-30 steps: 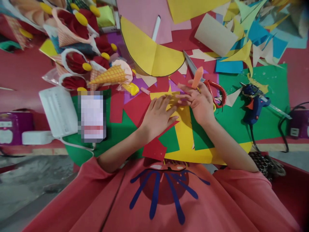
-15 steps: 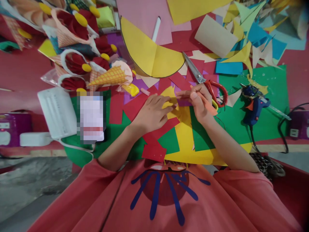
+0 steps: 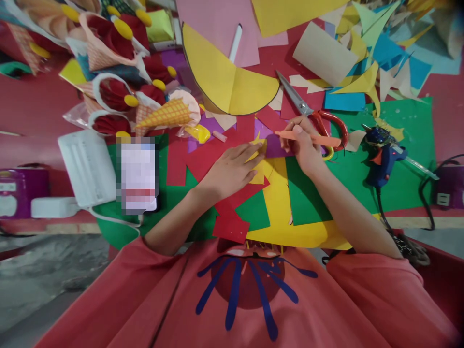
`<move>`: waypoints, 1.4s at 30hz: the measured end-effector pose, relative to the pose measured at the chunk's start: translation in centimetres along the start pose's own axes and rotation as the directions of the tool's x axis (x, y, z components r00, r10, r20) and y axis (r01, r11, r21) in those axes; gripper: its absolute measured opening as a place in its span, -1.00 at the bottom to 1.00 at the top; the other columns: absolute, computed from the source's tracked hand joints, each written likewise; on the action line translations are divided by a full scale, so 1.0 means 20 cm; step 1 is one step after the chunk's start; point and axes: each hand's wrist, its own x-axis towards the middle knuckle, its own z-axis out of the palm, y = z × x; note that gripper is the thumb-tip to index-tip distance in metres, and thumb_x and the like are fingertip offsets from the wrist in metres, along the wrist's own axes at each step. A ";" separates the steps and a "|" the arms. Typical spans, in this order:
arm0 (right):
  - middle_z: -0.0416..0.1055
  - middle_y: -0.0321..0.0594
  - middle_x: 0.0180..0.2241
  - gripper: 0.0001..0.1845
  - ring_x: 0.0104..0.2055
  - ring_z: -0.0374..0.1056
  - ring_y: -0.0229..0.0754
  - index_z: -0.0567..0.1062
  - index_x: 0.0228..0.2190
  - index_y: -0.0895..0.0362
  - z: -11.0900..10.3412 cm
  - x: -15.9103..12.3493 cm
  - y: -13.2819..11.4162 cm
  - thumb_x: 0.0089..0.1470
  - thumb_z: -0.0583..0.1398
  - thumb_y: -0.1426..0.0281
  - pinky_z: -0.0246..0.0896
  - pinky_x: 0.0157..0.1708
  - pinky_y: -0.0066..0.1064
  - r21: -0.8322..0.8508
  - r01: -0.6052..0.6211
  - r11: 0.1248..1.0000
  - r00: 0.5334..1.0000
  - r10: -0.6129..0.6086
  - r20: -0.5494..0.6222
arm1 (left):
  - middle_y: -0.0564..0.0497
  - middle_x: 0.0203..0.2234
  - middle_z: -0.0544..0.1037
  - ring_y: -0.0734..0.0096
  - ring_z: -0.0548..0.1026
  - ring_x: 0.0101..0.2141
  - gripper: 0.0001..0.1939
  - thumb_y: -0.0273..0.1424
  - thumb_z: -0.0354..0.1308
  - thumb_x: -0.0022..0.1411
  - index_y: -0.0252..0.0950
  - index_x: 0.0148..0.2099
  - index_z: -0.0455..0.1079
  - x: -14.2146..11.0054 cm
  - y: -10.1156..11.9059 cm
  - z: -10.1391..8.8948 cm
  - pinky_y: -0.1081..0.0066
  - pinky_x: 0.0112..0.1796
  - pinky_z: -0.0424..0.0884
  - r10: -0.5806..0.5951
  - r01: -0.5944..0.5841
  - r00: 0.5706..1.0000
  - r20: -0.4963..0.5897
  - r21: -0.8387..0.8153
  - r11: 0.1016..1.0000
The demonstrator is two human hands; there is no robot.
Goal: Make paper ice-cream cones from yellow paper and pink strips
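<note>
My left hand (image 3: pixel 237 166) lies flat, palm down and fingers stretched, over a small yellow paper piece (image 3: pixel 258 177) among red scraps. Some of that piece is hidden beneath the fingers. To its right, my right hand (image 3: pixel 302 145) grips a slim orange pen (image 3: pixel 324 140), its narrow end pointing left over purple paper (image 3: pixel 273 146). Just beyond the right hand rests a pair of scissors (image 3: pixel 335 126) with red handles and parted blades pointing away. A yellow paper strip (image 3: pixel 278 191) runs between the hands toward my body.
A folded yellow paper circle (image 3: pixel 232 94) with a white marker (image 3: pixel 235 42) lies ahead. Paper cones (image 3: pixel 105 43) crowd the left, above a blurred phone (image 3: pixel 139 176) and a white power bank (image 3: pixel 88 166). A corded blue glue gun (image 3: pixel 382 164) sits on green paper at right.
The orange pen has swung from upright to nearly level in my right hand, its narrow end now leftward. My left hand has shifted slightly left. The scissors have slid a little right.
</note>
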 end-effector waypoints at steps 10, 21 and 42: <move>0.47 -0.31 -0.48 -0.67 -0.51 0.37 -0.33 0.51 -0.33 0.10 -0.04 -0.10 -0.07 0.02 0.27 0.09 0.29 -0.58 -0.50 -0.145 -0.114 0.983 0.993 0.116 0.007 | -0.14 0.20 0.32 0.10 0.31 0.17 -0.57 -0.39 -0.03 0.36 -0.23 0.25 0.24 -0.02 -0.01 0.04 0.04 0.15 0.25 -0.009 0.008 0.999 -0.050 -0.013 1.000; 0.49 -0.30 -0.48 -0.83 -0.50 0.40 -0.34 0.56 -0.41 0.14 0.00 -0.08 -0.06 0.07 0.25 0.29 0.32 -0.52 -0.49 -0.242 -0.057 0.968 0.998 0.061 0.007 | -0.17 0.13 0.41 0.14 0.38 0.07 -0.61 -0.29 0.01 0.36 -0.31 0.17 0.31 -0.03 -0.05 0.07 0.13 0.09 0.30 0.102 -0.110 0.986 -0.134 -0.049 0.993; 0.34 -0.38 -0.65 -0.78 -0.62 0.24 -0.37 0.46 -0.52 0.14 -0.01 -0.09 -0.03 0.09 0.22 0.29 0.10 -0.63 -0.50 -0.435 -0.023 0.900 1.000 0.026 0.002 | -0.17 0.11 0.42 0.12 0.38 0.04 -0.60 -0.28 -0.02 0.38 -0.35 0.17 0.31 -0.04 -0.03 0.09 0.14 0.04 0.32 0.097 -0.111 0.977 -0.190 -0.065 0.992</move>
